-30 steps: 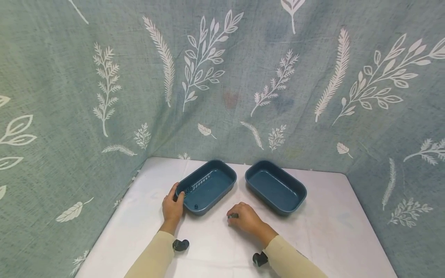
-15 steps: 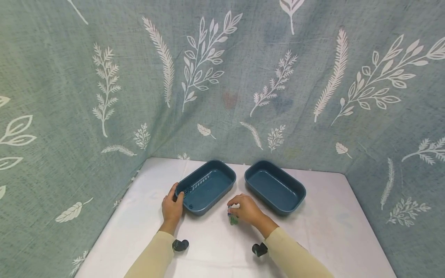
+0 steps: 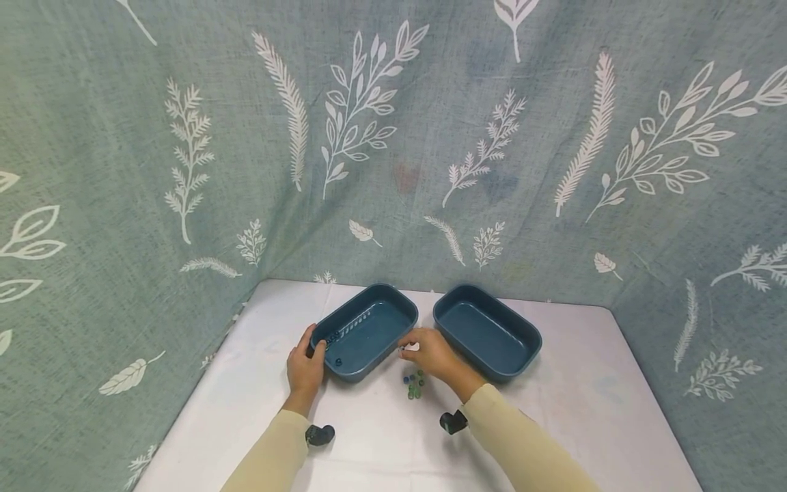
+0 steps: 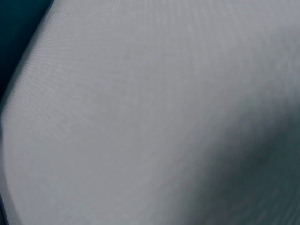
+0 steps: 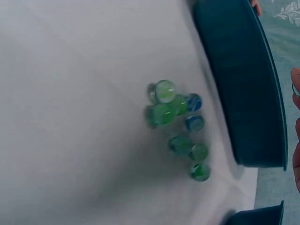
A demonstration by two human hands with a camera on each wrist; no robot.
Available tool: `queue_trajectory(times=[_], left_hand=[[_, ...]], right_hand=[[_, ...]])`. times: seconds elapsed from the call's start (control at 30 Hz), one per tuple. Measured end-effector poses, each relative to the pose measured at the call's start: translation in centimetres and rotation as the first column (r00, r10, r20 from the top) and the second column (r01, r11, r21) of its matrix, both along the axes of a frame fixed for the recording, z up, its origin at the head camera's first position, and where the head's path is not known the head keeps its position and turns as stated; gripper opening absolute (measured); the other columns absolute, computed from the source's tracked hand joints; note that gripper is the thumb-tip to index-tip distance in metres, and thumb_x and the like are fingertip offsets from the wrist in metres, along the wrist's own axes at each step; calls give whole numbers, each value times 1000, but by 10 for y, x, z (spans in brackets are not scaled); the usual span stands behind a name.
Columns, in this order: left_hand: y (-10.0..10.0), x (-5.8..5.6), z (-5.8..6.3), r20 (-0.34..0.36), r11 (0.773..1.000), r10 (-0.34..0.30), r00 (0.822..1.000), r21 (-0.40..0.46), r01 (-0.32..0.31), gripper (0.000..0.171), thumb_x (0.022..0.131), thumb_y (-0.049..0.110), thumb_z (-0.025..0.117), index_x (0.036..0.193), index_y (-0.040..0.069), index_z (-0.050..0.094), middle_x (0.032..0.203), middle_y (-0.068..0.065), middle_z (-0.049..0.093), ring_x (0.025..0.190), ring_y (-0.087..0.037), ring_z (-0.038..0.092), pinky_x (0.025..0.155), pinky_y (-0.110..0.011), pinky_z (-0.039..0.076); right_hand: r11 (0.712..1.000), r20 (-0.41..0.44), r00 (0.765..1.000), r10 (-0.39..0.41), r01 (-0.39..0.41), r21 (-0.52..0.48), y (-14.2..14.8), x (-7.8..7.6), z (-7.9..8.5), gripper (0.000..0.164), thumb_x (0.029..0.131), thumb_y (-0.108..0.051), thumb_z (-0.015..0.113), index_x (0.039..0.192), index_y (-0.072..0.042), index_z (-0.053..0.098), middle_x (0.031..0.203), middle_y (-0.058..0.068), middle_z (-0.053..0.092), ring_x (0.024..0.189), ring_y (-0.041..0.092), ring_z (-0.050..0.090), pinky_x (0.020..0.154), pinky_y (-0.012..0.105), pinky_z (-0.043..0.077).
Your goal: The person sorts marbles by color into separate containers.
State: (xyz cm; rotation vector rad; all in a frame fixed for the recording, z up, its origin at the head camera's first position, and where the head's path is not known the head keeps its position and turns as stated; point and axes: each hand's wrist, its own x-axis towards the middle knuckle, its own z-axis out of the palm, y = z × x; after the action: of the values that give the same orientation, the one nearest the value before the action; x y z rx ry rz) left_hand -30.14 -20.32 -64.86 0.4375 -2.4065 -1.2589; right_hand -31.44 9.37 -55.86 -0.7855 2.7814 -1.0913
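Note:
My left hand [image 3: 304,369] grips the near left corner of a dark blue tray [image 3: 378,335], its thumb over the rim. Several dark-looking marbles [image 3: 338,362] lie inside that tray, toward the left end. Close to the tray's right side, my right hand [image 3: 435,353] pinches a small glass marble [image 5: 295,90], mostly hidden by the fingers and the edge of the right wrist view. Below this hand, several green and blue glass marbles [image 5: 164,91] form a loose cluster on the white cloth.
A second dark blue tray [image 3: 488,335] stands to the right, angled away from the first. White cloth [image 3: 369,444] covers the table. Green leaf-patterned fabric [image 3: 393,150] hangs at the back and both sides.
My right hand has lifted off the marble cluster and moved up toward the left tray with a marble, uncovering the marbles beneath. The left hand stays on its tray.

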Motion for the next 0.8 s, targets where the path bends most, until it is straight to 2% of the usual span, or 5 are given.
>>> queue_trajectory(times=[0.1,0.27,0.53,0.67,0.8], left_hand=[[0,0,1,10,1000,1,1000,1,-1,50,97,32,55,146,26,46,146,-2,47,136,-30,39,115,-51,18],[0,1,4,3,1000,-5,1000,9,5,49,97,31,55,146,24,47,146,-3,48,136,-32,39,115,-51,17],[-1,2,2,-6,1000,-9,1000,2,9,49,97,30,55,145,25,47,146,-3,48,136,-30,39,117,-48,13],[-1,2,2,-20,1000,-10,1000,7,10,49,97,30,56,144,24,48,145,-5,48,136,-31,40,117,-47,13],[-1,1,1,-5,1000,-12,1000,-3,12,50,97,30,56,145,24,47,146,-5,48,136,-29,40,117,-46,13]], right_hand=[[1000,-3,1000,19,-19,-4,-6,-6,3,18,87,-19,74,104,-14,76,100,-4,69,97,16,61,81,34,52],[1000,26,999,26,-26,-4,-17,-18,4,24,87,-23,75,107,-10,74,100,-7,68,98,13,61,85,34,52],[999,92,996,0,4,-36,-33,-37,1,24,86,-22,76,106,-12,75,99,-9,68,93,10,60,80,29,52],[1000,72,997,-7,9,-29,-38,-46,2,23,84,-21,78,105,-11,75,97,-8,68,92,11,59,79,31,51],[1000,59,998,-6,5,9,-42,-57,0,23,84,-21,78,105,-11,75,97,-8,68,92,12,57,80,30,50]])
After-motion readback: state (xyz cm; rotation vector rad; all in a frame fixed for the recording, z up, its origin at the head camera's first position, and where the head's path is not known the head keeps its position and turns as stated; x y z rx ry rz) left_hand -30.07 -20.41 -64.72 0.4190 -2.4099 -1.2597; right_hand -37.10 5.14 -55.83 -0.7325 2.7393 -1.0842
